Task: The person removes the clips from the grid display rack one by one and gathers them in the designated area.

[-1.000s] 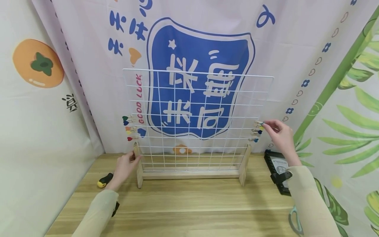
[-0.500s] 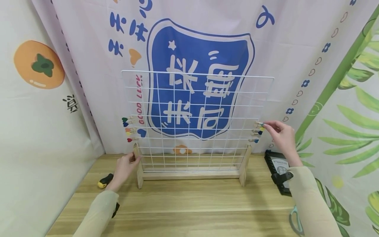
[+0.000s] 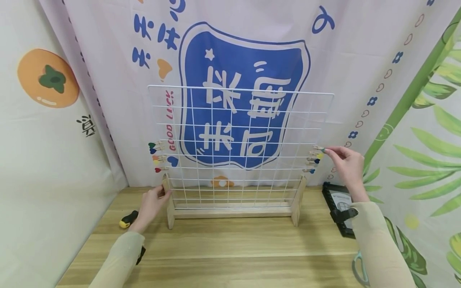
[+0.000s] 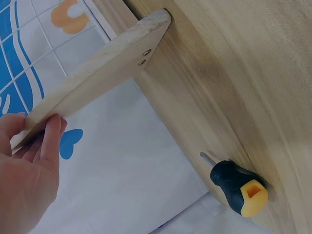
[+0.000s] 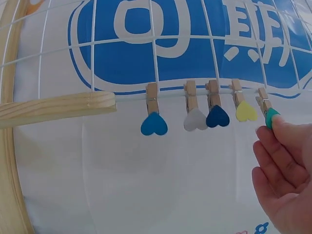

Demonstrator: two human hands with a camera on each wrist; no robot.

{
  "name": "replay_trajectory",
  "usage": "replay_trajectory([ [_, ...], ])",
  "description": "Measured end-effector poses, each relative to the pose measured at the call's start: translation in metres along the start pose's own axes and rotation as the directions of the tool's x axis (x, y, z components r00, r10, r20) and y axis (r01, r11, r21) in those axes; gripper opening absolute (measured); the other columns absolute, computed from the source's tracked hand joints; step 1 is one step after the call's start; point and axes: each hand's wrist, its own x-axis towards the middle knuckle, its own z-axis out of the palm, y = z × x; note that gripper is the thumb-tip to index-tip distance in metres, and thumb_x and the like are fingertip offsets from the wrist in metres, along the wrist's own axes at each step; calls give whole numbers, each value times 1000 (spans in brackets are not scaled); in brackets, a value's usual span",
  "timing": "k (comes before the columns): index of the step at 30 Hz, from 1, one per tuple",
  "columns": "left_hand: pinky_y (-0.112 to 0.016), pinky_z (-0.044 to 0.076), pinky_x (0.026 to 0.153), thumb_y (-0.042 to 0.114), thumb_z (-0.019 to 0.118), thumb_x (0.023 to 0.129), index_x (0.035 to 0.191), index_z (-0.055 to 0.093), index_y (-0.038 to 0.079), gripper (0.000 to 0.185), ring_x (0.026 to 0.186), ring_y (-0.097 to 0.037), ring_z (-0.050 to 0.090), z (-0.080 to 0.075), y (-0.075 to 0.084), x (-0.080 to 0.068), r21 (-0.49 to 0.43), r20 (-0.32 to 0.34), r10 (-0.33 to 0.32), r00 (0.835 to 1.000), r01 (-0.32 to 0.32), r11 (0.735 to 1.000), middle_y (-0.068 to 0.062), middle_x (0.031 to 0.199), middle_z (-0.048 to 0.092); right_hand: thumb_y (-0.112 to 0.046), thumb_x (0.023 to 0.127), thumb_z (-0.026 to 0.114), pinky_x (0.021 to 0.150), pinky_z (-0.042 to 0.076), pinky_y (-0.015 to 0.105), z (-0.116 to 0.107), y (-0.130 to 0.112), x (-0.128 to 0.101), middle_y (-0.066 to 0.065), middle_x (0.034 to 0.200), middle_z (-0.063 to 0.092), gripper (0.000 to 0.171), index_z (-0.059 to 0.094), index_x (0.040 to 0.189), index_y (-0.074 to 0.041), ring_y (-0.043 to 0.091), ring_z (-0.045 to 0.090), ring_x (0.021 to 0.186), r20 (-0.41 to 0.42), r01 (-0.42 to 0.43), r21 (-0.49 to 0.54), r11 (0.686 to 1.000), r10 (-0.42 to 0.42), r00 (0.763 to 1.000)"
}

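A white wire grid (image 3: 230, 143) stands upright in a wooden stand (image 3: 230, 213). My left hand (image 3: 153, 204) grips the stand's left upright (image 4: 97, 68) between thumb and fingers. At the grid's right edge, my right hand (image 3: 343, 164) pinches a small wooden clothespin by its green heart (image 5: 272, 117). Its wooden end sits right at the edge wire. Beside it on the same wire are clothespins with a yellow heart (image 5: 246, 111), a dark blue heart (image 5: 218, 116), a whitish heart (image 5: 195, 120) and a blue heart (image 5: 154, 124).
Several heart clothespins (image 3: 157, 159) hang on the grid's left edge. A black and yellow screwdriver (image 4: 239, 187) lies on the wooden table (image 3: 230, 256) by the left forearm. To the right are a black-framed object (image 3: 338, 204) and light blue scissors (image 3: 359, 268). Printed curtains (image 3: 230, 24) hang behind.
My right hand has shifted slightly to the right with the green-heart clothespin between its fingers. The left hand keeps its grip on the upright.
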Motion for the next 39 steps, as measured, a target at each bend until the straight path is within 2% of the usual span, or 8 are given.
replay_trajectory([
  [3,-49,61,76,13,64,96,105,67,-10,25,93,-43,72,0,-1,0,-2,-10,12,1000,-12,1000,-31,102,72,-34,96,65,61,44,6,-5,2,-1,-21,86,65,33,72,111,-6,-10,54,72,-4,-50,9,999,50,999],
  [5,-49,61,74,12,64,96,104,68,-10,24,91,-43,72,1,-2,0,-2,-18,18,1000,-18,1000,-31,101,72,-36,96,64,66,44,5,-8,3,-3,-30,86,58,35,70,114,-6,-10,55,76,8,-74,16,997,74,997],
  [15,-49,60,74,11,65,95,101,69,-9,21,91,-42,72,3,-4,1,-2,-31,24,999,-24,1000,-31,99,72,-34,98,62,80,44,-1,-15,13,-25,-38,92,56,39,66,120,-2,-18,55,90,37,-105,104,989,101,994],
  [22,-50,60,75,10,64,95,106,68,-10,23,92,-44,72,7,-5,0,-19,-33,34,999,-35,999,-32,101,72,-31,97,64,80,44,-2,-15,20,-54,-39,93,56,35,67,118,-3,-19,56,90,49,-89,77,993,85,995],
  [25,-50,60,75,10,65,95,106,68,-10,23,92,-44,72,7,-6,0,-20,-33,37,999,-37,999,-32,101,71,-29,96,65,74,46,0,-12,24,-71,-40,91,56,31,69,117,-5,-19,56,85,62,-74,52,996,70,996],
  [28,-50,60,75,10,64,95,105,67,-10,23,93,-44,72,6,-5,0,-20,-33,31,999,-32,999,-32,101,71,-25,96,67,71,48,3,-2,31,-88,-29,92,66,27,70,114,-6,-18,56,81,91,-48,47,998,43,995],
  [33,-51,60,76,10,63,96,107,67,-11,24,94,-44,71,5,-4,2,-19,-32,17,999,-18,1000,-32,103,71,-14,94,67,75,51,5,25,46,-116,15,104,75,19,70,109,-3,-18,58,85,205,-9,92,996,-10,979],
  [39,-50,60,76,10,63,95,109,66,-11,25,94,-44,72,6,-7,3,-18,-37,18,999,-18,1000,-32,103,71,-9,89,71,77,55,10,61,58,-149,17,102,76,16,73,104,-3,-2,68,87,325,-67,116,991,26,945],
])
